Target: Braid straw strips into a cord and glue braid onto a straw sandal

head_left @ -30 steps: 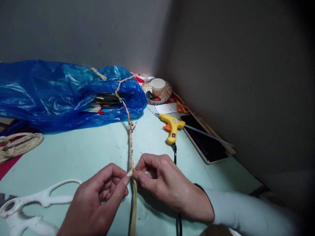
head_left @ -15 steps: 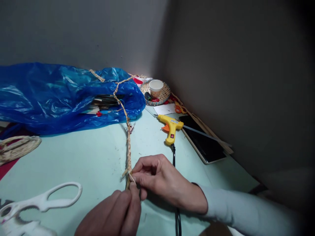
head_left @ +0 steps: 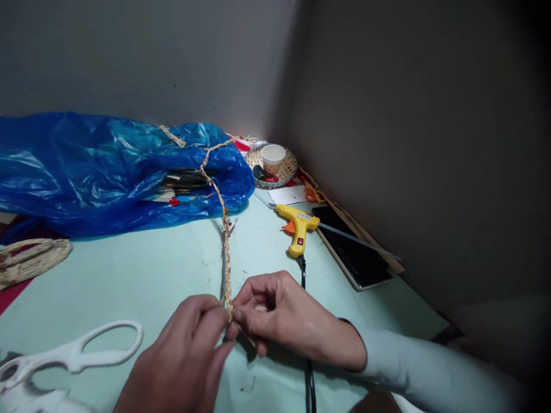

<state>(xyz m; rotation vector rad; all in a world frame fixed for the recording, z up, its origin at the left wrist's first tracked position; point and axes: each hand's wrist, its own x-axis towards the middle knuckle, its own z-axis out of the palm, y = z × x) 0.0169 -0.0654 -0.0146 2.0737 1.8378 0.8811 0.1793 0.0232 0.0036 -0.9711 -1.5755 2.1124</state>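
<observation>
A thin straw-coloured braid (head_left: 228,267) runs from the blue bag toward me down the middle of the table. At its near end, my right hand (head_left: 279,318) pinches the strands between thumb and fingers. My left hand (head_left: 185,344) is beside it from the left, its fingertips closed on the strands at the same end. The fingers partly hide the loose strand ends. A small metal clip (head_left: 232,225) sits on the braid farther up.
A yellow glue gun (head_left: 298,226) with a black cord lies to the right, near a dark-screened tablet (head_left: 353,252). White-handled scissors (head_left: 81,353) are at the lower left. Behind are a blue plastic bag (head_left: 86,178) and a woven tray (head_left: 290,169) holding a cup (head_left: 273,158).
My left hand has moved up and slightly left, to the braid's end beside my right fingertips. My right hand keeps its pinch and has barely moved.
</observation>
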